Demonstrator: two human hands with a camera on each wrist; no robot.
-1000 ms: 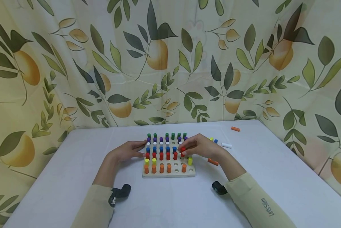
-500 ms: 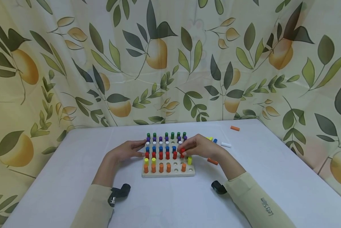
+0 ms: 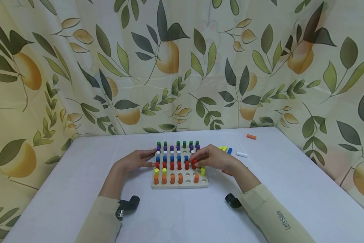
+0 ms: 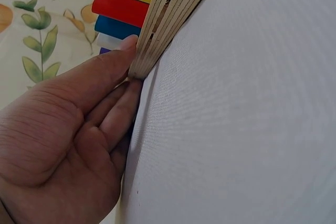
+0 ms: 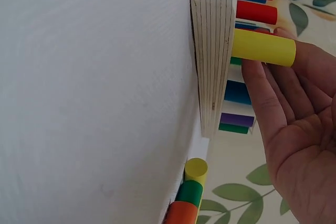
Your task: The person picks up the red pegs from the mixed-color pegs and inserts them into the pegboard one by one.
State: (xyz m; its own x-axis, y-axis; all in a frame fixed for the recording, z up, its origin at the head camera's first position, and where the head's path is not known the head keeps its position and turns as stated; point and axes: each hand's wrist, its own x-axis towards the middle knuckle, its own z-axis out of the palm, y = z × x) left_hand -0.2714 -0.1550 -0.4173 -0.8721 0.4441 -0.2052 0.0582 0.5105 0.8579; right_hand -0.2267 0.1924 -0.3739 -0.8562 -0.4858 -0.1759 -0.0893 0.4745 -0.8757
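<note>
A pale wooden pegboard (image 3: 182, 187) with rows of coloured pegs stands in the middle of the table. My left hand (image 3: 134, 160) holds its left side; in the left wrist view the thumb lies along the upper edge and the other fingers sit at the lower far corner. My right hand (image 3: 213, 158) pinches a red peg (image 3: 194, 164) upright at the right end of the red row. A yellow peg (image 5: 264, 47) in the board partly covers these fingertips in the right wrist view. Some holes (image 3: 187, 181) in the two near rows hold no peg.
Right of the board lie loose pegs: yellow ones (image 3: 224, 148), a blue one (image 3: 229, 151), a white one (image 3: 241, 154) and an orange one (image 3: 251, 136) farther back. Another orange peg (image 3: 227, 172) is partly behind the right wrist. A patterned curtain (image 3: 182, 101) hangs behind the table.
The red peg and the right hand's fingertips have come down slightly toward the board. More of the loose yellow and blue pegs shows beside the right hand. The left hand keeps its place.
</note>
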